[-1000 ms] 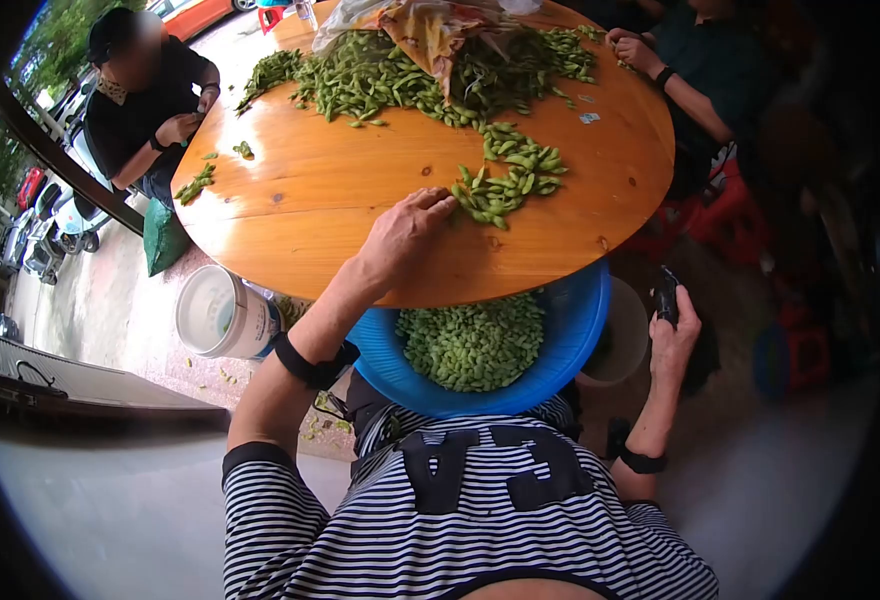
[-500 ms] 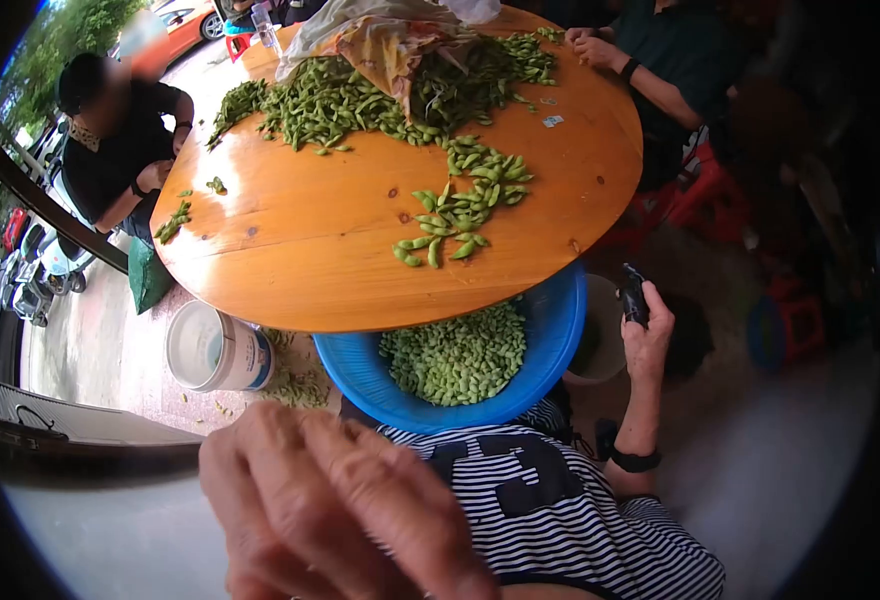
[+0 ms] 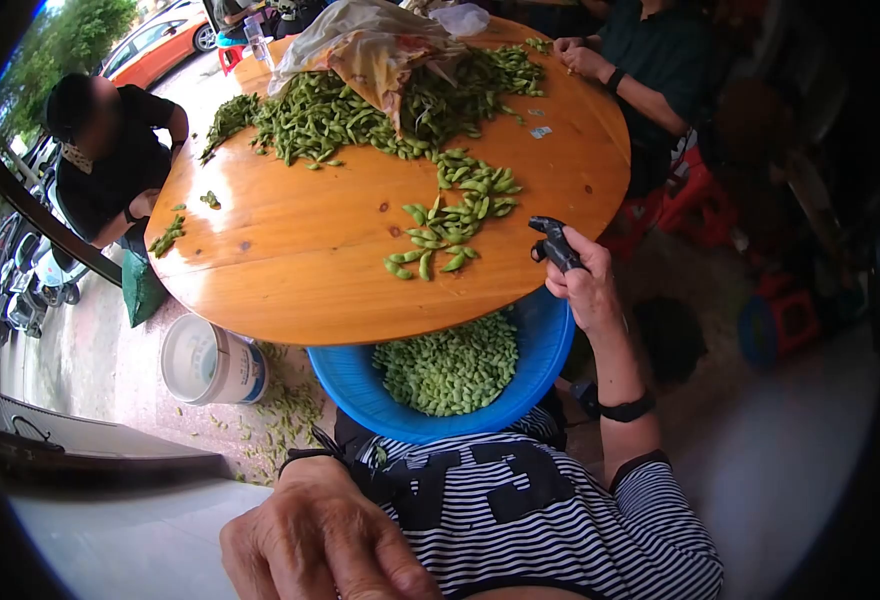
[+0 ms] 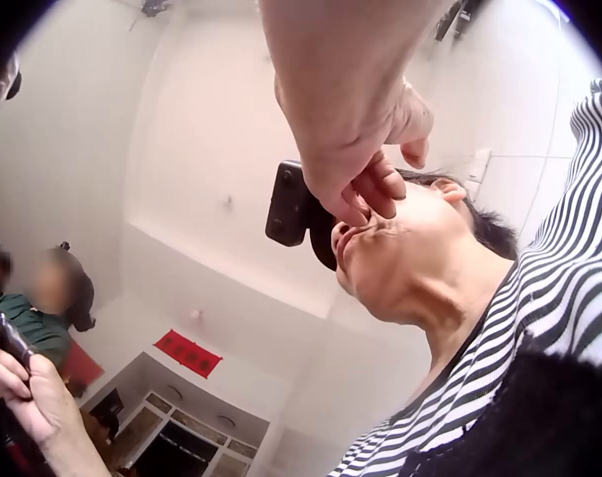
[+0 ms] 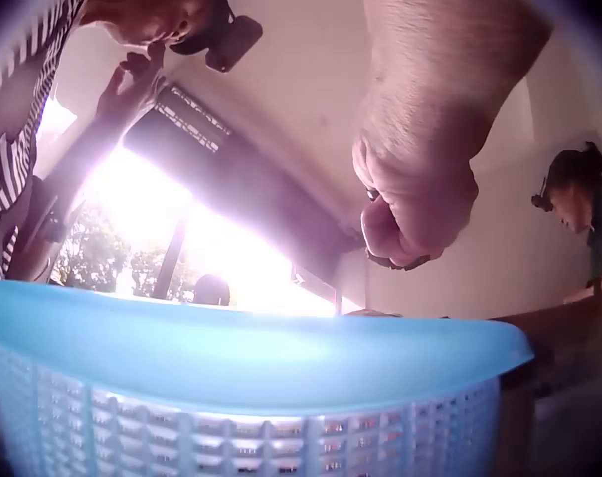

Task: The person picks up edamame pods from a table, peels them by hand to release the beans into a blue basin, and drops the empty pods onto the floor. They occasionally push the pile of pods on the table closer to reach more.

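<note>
My left hand [image 3: 320,540] is raised close below the head camera, its fingers bent and holding nothing visible. In the left wrist view its fingertips [image 4: 380,189] are at the face, overlapping the nose and mouth area. My right hand [image 3: 592,290] grips a small black handheld device [image 3: 558,246] over the table's near right edge. Left of that device lies a loose cluster of green soybean pods [image 3: 450,225]. Below the table edge, a blue plastic basket [image 3: 552,372] holds many shelled green beans [image 3: 450,372].
A large heap of pods [image 3: 310,120] lies under a plastic bag [image 3: 360,50] at the back of the round wooden table [image 3: 290,245]. One person sits at the left, another at the right. A white bucket [image 3: 245,370] stands on the floor among scattered husks [image 3: 285,410].
My left hand has left the pods on the table and come up to the face. My right hand has risen leftward with the black device, from beside the basket to the table edge.
</note>
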The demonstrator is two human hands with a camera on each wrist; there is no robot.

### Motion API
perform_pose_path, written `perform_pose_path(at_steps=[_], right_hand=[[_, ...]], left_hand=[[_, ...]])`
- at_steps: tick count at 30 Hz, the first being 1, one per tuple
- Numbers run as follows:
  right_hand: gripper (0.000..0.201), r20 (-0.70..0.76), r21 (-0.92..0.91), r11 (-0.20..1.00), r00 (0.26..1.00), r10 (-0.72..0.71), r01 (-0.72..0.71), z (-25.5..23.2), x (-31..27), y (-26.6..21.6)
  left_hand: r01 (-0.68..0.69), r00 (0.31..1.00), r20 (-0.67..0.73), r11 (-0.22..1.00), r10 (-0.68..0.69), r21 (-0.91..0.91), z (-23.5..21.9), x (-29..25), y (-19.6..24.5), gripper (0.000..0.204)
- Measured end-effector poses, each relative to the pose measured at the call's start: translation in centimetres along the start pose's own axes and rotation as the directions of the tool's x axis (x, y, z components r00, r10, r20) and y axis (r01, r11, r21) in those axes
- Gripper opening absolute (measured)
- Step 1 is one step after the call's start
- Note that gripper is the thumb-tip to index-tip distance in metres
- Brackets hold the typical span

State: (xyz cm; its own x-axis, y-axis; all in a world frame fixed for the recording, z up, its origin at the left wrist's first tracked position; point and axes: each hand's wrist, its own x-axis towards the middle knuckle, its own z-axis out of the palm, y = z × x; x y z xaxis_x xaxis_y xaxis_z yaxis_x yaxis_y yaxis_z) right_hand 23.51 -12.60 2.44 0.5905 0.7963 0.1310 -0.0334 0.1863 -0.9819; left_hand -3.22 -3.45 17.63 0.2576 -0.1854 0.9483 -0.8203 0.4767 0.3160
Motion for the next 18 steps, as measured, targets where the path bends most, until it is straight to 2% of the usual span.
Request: perform_pose_path(at_steps=[2, 5, 6, 7, 9, 11, 14, 18], right_hand=[[0.039, 0.074, 0.167, 0.986, 0.997, -0.029, 0.017, 0.6, 2.4, 0.5], [0.044, 0.088, 0.232, 0.969, 0.991, -0.104, 0.081, 0.7, 5.0, 3.1], [0.041, 0.025, 0.180, 0.982, 0.998, -0.062, 0.057, 1.4, 5.3, 3.6], [0.041, 0.024, 0.182, 0.982, 0.998, -0.061, 0.055, 1.3, 5.5, 4.1], [0.039, 0.041, -0.041, 0.998, 0.998, -0.055, 0.057, 1.3, 5.7, 4.9], [0.036, 0.027, -0.046, 0.997, 0.997, -0.066, 0.067, 1.5, 5.6, 5.0], [0.032, 0.029, 0.040, 0.997, 0.997, -0.072, 0.071, 1.7, 5.2, 4.4], [0.028, 0.023, -0.043, 0.995, 0.995, -0.094, 0.095, 1.4, 5.3, 4.7]], left_hand=[[0.009, 1.000, -0.008, 1.000, -0.008, 0.014, 0.1, 0.0, 0.2, 0.031], [0.024, 1.000, -0.019, 0.999, -0.023, 0.026, 0.2, 0.0, 0.4, 0.031], [0.030, 0.999, -0.023, 0.999, -0.029, 0.028, 0.2, 0.1, 0.4, 0.031], [0.037, 0.999, -0.029, 0.999, -0.036, 0.030, 0.1, 0.1, 0.4, 0.031], [0.024, 0.999, -0.049, 0.999, -0.023, 0.024, 0.0, 0.3, 0.3, 0.031], [0.012, 0.997, -0.074, 1.000, -0.011, 0.020, 0.1, 0.4, 0.3, 0.031], [0.078, 0.997, -0.015, 0.996, -0.079, -0.044, -0.1, 0.6, 0.1, 0.030], [0.040, 0.998, 0.050, 0.999, -0.039, -0.034, -0.3, 0.7, -0.3, 0.029]])
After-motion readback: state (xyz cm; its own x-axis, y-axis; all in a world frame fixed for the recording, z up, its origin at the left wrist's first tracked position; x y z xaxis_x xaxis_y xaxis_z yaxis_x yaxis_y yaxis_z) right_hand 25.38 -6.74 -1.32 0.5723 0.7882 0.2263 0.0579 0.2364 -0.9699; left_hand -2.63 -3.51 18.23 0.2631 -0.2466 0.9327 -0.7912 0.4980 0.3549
